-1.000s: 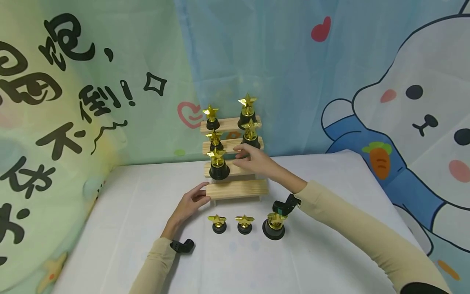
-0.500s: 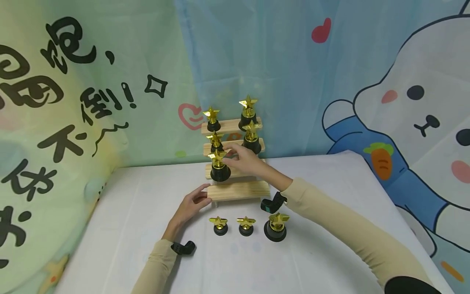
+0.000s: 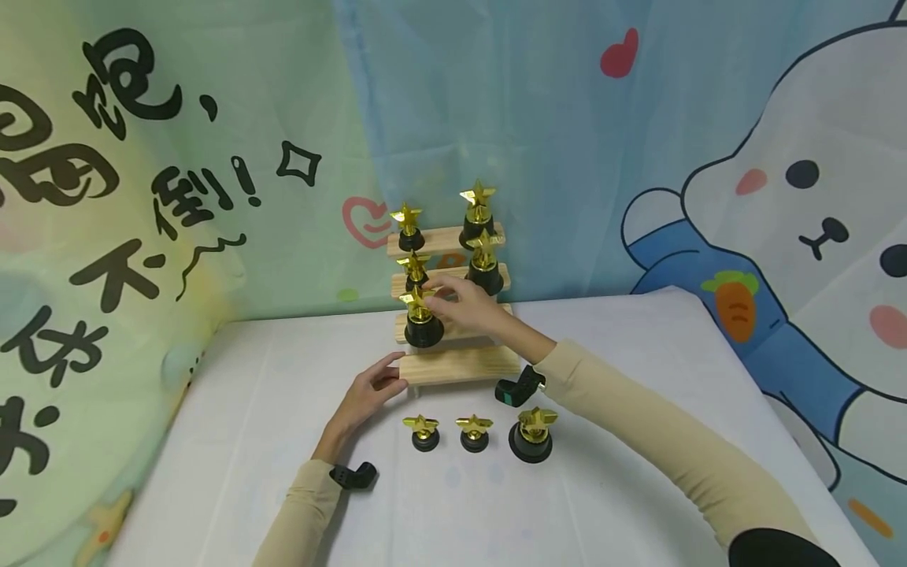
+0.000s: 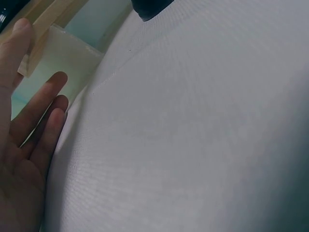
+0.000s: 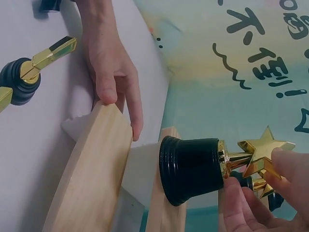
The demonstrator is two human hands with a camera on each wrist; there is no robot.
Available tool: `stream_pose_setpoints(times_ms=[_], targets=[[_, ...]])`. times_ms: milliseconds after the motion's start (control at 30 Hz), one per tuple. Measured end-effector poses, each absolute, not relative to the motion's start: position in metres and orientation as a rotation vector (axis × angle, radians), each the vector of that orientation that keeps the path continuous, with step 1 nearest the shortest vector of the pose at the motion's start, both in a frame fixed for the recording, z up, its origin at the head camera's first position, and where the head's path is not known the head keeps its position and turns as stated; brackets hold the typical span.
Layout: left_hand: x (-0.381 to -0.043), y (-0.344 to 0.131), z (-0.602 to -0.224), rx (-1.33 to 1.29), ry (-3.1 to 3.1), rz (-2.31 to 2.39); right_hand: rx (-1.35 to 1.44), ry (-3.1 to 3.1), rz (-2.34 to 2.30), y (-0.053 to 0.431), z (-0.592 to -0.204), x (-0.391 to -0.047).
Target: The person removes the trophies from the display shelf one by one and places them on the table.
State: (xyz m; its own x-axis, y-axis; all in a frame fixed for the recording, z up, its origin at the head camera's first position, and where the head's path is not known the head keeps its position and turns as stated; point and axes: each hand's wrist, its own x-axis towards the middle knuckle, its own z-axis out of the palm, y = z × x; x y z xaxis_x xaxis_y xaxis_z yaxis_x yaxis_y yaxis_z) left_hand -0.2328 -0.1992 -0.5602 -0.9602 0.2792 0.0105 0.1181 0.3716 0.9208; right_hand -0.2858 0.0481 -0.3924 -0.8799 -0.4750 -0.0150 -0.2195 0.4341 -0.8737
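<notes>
A stepped wooden display stand [image 3: 459, 367] holds gold star trophies on black bases. My left hand [image 3: 370, 399] grips the left end of its lowest shelf, thumb at one edge and index finger at the other, as the right wrist view shows. The other fingers of this hand [image 4: 36, 140] extend loosely beside the stand. On the left of the second shelf from the bottom stands a star trophy [image 3: 423, 331]. My right hand [image 3: 468, 305] pinches it, thumb at the gold star [image 5: 260, 152] and fingertips beneath the stem, near the black base [image 5: 190, 166].
In front of the stand, two small star trophies [image 3: 425, 439] and a larger star trophy [image 3: 531, 447] stand on the white-covered table [image 3: 453, 520]. On the upper shelves are a small trophy [image 3: 408, 232] and large trophies [image 3: 484, 272]. A printed cloth backdrop [image 3: 567, 157] hangs behind.
My right hand has moved left from the middle of the stand to the trophy on the second shelf from the bottom and taken hold of it. The left hand has stayed in place.
</notes>
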Motion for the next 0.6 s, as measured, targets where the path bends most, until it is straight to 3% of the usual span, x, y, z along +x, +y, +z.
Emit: stream_pose_setpoints(times_ms=[600], targets=[[-0.2327, -0.1991, -0.5599, 0.347, 2.458, 1.658, -0.648, 2.531, -1.366, 0.0469, -0.3908, -0.2797]])
